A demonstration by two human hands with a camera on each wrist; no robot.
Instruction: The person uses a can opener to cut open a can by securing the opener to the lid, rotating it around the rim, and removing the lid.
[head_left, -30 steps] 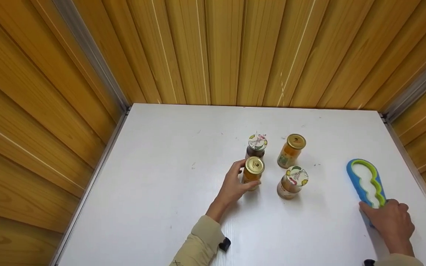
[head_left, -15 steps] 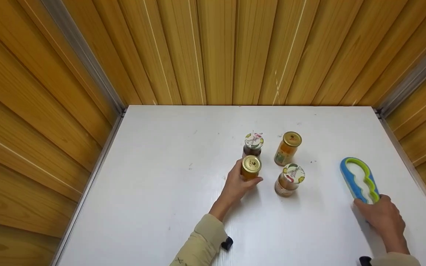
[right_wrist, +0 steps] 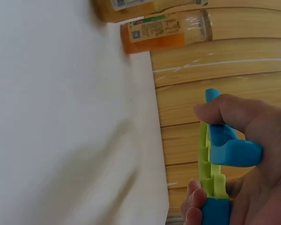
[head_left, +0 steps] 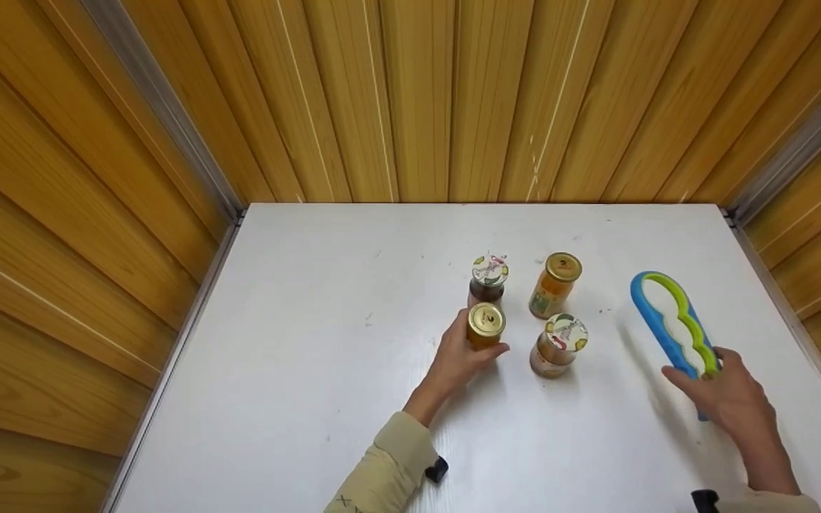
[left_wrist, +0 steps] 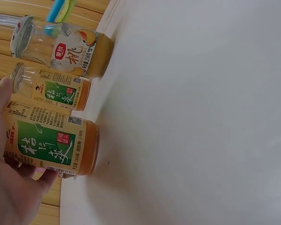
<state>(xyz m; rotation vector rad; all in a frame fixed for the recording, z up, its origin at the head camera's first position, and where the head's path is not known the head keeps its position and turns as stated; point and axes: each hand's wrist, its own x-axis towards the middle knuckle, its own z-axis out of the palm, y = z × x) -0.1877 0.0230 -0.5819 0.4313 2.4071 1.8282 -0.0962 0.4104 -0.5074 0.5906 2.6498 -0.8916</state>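
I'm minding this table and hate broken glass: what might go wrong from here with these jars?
The gold-lidded jar gripped by the left hand is close in front of a patterned-lid jar, so pulling it sideways or back might knock that one.

The right hand holds the blue and green opener above the table by its near end; swung low toward the left hand, it might clip the other patterned-lid jar in between.

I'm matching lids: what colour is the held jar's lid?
Gold lid; the head view shows it best.
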